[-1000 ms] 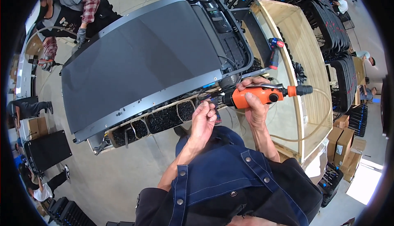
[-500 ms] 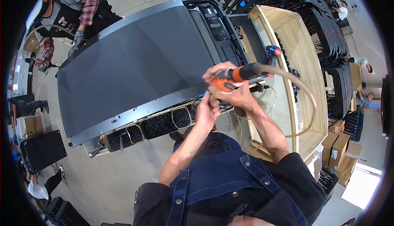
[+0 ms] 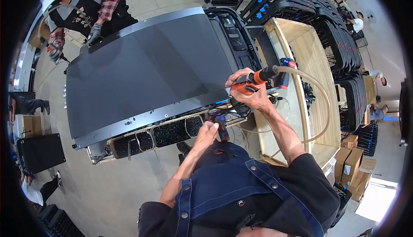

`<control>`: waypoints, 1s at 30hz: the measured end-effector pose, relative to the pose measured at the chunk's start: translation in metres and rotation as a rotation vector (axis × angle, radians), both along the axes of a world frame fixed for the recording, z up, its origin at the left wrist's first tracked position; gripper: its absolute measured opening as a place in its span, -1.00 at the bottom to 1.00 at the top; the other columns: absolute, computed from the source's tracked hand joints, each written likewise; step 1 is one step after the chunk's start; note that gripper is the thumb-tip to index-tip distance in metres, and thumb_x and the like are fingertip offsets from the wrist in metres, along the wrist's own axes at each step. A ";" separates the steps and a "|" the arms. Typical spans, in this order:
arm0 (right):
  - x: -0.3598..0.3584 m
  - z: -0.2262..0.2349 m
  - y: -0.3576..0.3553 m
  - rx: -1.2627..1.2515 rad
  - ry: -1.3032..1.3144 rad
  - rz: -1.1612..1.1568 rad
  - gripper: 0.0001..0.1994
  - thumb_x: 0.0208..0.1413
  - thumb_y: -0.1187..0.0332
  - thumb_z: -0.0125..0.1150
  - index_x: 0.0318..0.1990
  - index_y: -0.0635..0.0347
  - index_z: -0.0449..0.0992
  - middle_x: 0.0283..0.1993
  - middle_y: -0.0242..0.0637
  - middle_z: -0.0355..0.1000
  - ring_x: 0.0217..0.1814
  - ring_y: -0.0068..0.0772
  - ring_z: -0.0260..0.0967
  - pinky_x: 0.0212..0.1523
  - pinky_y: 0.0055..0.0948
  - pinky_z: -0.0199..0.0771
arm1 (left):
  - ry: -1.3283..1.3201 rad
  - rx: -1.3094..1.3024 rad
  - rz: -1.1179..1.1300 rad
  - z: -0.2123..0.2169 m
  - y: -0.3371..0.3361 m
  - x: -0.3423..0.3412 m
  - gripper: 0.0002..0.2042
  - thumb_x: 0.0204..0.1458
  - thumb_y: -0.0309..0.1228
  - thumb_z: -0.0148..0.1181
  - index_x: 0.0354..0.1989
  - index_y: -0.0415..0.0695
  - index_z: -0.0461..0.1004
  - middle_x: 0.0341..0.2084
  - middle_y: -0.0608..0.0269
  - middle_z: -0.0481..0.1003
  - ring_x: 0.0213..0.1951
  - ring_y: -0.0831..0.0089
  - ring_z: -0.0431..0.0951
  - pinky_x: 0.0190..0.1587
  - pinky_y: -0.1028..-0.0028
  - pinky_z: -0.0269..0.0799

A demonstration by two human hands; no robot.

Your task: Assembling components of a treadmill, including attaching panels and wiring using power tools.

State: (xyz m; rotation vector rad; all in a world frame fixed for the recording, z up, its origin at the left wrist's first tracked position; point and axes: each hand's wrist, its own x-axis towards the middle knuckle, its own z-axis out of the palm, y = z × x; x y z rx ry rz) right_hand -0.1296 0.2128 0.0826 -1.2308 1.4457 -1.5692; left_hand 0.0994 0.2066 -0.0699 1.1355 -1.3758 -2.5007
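My right hand (image 3: pixel 259 99) wraps the orange power tool (image 3: pixel 241 86) above the edge of the dark panel (image 3: pixel 146 73).
My left hand (image 3: pixel 207 134) curls loosely near small black parts (image 3: pixel 168 133); I cannot tell whether it holds anything. Wooden crate (image 3: pixel 322 50) to my right.

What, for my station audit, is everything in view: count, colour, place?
Wide flat panel: 1, dark grey, centre.
Hose-fed tool: 1, orange and black, in right hand.
Flexible hose: 1, tan, arcing right from it.
Open wooden box: 1, pale, right.
Handled tools: 2, dark with red and blue, box's edge and near left hand.
Open bins holding small parts: 4, dark, along panel's near edge.
Curved frames: many, black, upper right.
Cardboard boxes: several, brown, right and left.
Smaller flat panel: 1, black, lower left.
Plaid-sleeved co-worker: 1, red plaid, upper left.
Other people: several, mixed clothing, picture's edges.
Left hand: 1, bare, below panel.
Right hand: 1, bare, gripping hose-fed tool.
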 end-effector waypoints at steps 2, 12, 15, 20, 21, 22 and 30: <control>-0.001 0.004 -0.003 0.009 0.057 0.017 -0.69 -0.09 0.70 0.31 -0.14 0.27 0.49 -0.14 -0.22 0.55 -0.04 -0.39 0.57 0.04 -0.37 0.61 | 0.000 0.117 0.035 0.002 -0.006 0.005 -0.68 0.37 -0.09 -0.01 -0.18 -0.14 0.29 -0.57 0.42 0.28 -0.62 0.68 0.16 -0.62 0.62 0.07; 0.010 0.009 0.003 -0.041 0.021 -0.060 -0.59 -0.07 0.68 0.37 -0.02 0.28 0.45 -0.04 -0.14 0.56 0.01 -0.37 0.56 0.09 -0.35 0.59 | 0.137 0.184 -0.033 0.012 -0.019 0.035 -0.77 0.36 -0.35 -0.03 0.04 -0.26 0.34 -0.33 0.17 0.49 -0.47 0.62 0.30 -0.46 0.57 0.24; 0.014 0.022 0.010 -0.079 0.070 -0.116 -0.57 -0.04 0.66 0.38 0.00 0.26 0.39 -0.03 -0.02 0.52 0.03 -0.21 0.54 0.12 -0.16 0.58 | 0.103 0.116 0.029 0.013 -0.015 0.047 -0.77 0.34 -0.28 0.05 -0.06 -0.22 0.33 -0.38 0.13 0.55 -0.55 0.65 0.24 -0.50 0.59 0.21; 0.017 0.004 0.020 -0.151 0.042 -0.247 -0.56 -0.06 0.71 0.33 0.00 0.30 0.37 -0.05 -0.04 0.54 -0.03 -0.27 0.56 0.07 -0.27 0.60 | 0.107 0.280 0.085 0.001 -0.011 0.057 -0.74 0.28 -0.20 0.22 -0.17 -0.17 0.41 -0.48 0.24 0.52 -0.61 0.69 0.24 -0.55 0.62 0.15; 0.018 0.002 0.021 -0.161 0.045 -0.259 -0.56 -0.06 0.71 0.33 0.00 0.30 0.36 -0.05 -0.02 0.54 -0.04 -0.26 0.56 0.07 -0.26 0.60 | 0.115 0.309 0.115 -0.002 -0.011 0.059 -0.74 0.26 -0.21 0.25 -0.19 -0.17 0.44 -0.50 0.27 0.50 -0.62 0.69 0.24 -0.56 0.63 0.14; 0.019 0.000 0.021 -0.158 0.043 -0.279 -0.56 -0.05 0.70 0.34 0.00 0.29 0.37 -0.04 0.00 0.54 -0.03 -0.24 0.56 0.07 -0.24 0.60 | 0.115 0.311 0.137 -0.002 -0.011 0.060 -0.74 0.26 -0.21 0.25 -0.23 -0.18 0.49 -0.52 0.31 0.49 -0.62 0.70 0.24 -0.57 0.63 0.13; 0.025 -0.007 0.021 -0.174 0.030 -0.314 -0.55 -0.05 0.71 0.34 0.02 0.27 0.37 -0.04 0.00 0.53 -0.02 -0.23 0.56 0.07 -0.23 0.60 | 0.091 0.351 0.137 -0.005 -0.014 0.070 -0.71 0.23 -0.17 0.29 -0.22 -0.19 0.52 -0.52 0.34 0.48 -0.62 0.72 0.23 -0.57 0.63 0.09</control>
